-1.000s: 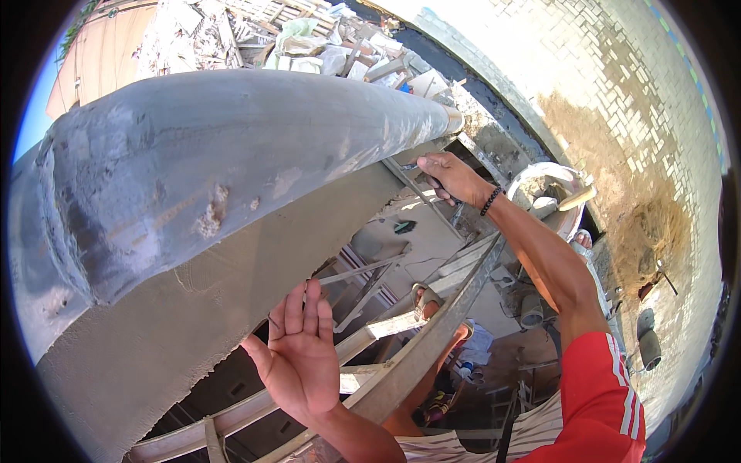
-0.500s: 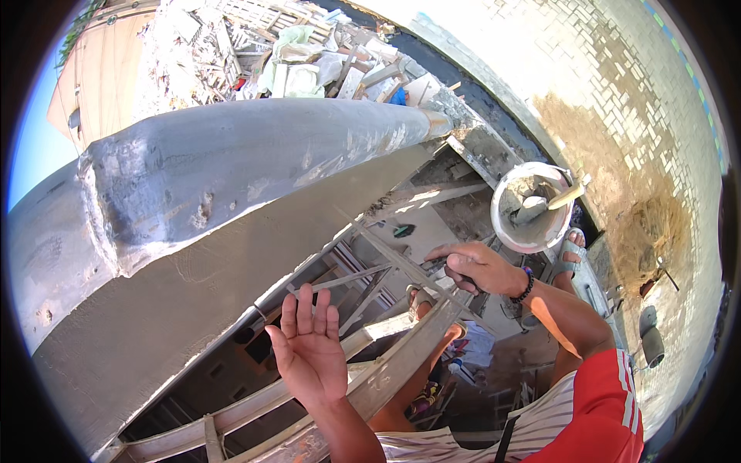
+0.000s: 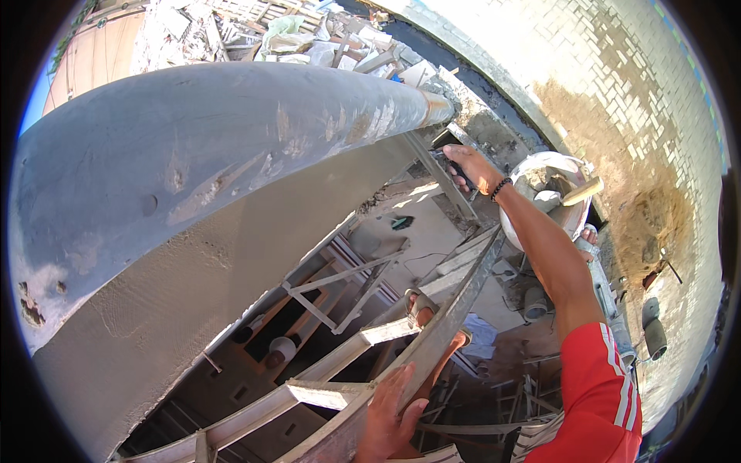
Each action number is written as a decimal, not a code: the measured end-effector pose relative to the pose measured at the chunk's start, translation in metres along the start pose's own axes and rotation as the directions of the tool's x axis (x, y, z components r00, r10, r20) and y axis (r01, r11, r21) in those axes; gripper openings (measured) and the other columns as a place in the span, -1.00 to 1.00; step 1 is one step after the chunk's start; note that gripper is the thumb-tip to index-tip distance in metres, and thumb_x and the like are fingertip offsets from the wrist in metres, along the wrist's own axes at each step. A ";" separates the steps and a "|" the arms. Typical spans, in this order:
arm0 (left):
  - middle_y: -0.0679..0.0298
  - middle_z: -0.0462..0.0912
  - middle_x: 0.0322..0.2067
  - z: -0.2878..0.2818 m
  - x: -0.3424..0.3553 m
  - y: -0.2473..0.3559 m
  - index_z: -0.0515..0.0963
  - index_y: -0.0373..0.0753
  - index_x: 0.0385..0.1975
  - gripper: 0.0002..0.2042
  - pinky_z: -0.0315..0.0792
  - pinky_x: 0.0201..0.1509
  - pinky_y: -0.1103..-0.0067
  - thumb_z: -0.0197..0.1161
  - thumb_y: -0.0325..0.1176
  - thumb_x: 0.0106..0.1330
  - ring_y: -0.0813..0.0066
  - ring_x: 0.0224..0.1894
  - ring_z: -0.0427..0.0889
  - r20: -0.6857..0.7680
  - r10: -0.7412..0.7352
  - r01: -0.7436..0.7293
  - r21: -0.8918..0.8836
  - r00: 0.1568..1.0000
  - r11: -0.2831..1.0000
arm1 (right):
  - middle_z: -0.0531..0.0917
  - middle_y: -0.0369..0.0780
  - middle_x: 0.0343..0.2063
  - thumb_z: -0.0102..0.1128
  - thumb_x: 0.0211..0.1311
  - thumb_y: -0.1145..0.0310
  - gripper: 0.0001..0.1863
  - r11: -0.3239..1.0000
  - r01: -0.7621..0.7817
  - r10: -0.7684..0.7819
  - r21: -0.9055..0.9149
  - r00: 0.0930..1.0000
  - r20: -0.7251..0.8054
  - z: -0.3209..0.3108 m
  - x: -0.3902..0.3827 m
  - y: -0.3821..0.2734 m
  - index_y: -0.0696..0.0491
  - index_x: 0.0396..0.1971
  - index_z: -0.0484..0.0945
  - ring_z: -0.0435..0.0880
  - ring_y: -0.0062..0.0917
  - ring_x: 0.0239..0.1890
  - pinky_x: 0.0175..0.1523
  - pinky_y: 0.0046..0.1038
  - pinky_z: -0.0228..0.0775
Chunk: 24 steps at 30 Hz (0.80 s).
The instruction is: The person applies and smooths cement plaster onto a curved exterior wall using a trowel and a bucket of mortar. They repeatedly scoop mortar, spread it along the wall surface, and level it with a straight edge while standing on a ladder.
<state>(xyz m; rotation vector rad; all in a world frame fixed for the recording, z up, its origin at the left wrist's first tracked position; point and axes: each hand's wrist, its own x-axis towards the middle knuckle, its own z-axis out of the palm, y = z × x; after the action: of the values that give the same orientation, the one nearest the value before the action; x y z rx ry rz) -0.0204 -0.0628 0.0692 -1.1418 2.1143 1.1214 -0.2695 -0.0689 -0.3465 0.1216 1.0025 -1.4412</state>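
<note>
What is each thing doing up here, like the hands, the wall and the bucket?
Left hand: resting on a plank, holding nothing.
Right hand: closed on a dark tool handle, up against the wall.
Wall: grey plaster on top, smooth with a few dents.
Bucket: upright, open, a wooden handle sticking out.
Plank: slanted, lying across the scaffold.

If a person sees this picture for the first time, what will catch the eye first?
A broad grey plastered wall top curves across the upper left. The right hand reaches to its far end, gripping a dark-handled tool. The left hand rests on a scaffold beam at the bottom, and a white bucket hangs at right.
</note>
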 end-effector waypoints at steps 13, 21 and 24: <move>-0.04 0.46 0.14 0.042 0.028 -0.038 0.34 -0.34 0.22 -0.43 0.27 0.27 0.27 0.33 -0.36 0.21 -0.04 0.20 0.42 0.064 0.160 -0.156 -0.061 0.985 0.986 | 0.57 -0.17 -0.51 -0.02 0.41 0.08 -0.49 0.853 0.136 -0.229 -0.503 0.965 -0.127 0.048 0.040 -0.037 0.30 -0.04 0.50 0.53 -0.49 -0.53 -0.38 -0.40 0.44; -0.04 0.51 0.10 0.050 0.031 -0.043 0.39 -0.35 0.18 -0.46 0.34 0.22 0.26 0.32 -0.34 0.19 -0.07 0.16 0.47 0.050 0.176 -0.173 -0.060 0.983 0.983 | 0.51 -0.18 -0.57 -0.10 0.45 0.04 -0.49 0.751 0.474 -0.376 -0.460 0.879 0.293 0.102 -0.109 -0.059 0.20 0.05 0.49 0.48 -0.56 -0.57 -0.31 -0.45 0.41; -0.04 0.49 0.12 0.047 0.037 -0.043 0.38 -0.34 0.19 -0.45 0.33 0.23 0.27 0.32 -0.33 0.19 -0.07 0.17 0.46 0.096 0.175 -0.168 -0.076 0.980 0.983 | 0.39 -0.32 -0.67 -0.10 0.44 0.00 -0.48 0.854 0.344 -0.291 -0.390 0.938 0.190 0.066 -0.121 -0.039 0.15 0.09 0.47 0.39 -0.68 -0.68 -0.48 -0.55 0.31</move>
<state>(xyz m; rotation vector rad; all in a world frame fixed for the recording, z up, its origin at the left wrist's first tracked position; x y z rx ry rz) -0.0026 -0.0532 -0.0020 -0.9233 2.1418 1.3092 -0.2484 -0.0260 -0.2111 -0.4660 1.2458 -1.4725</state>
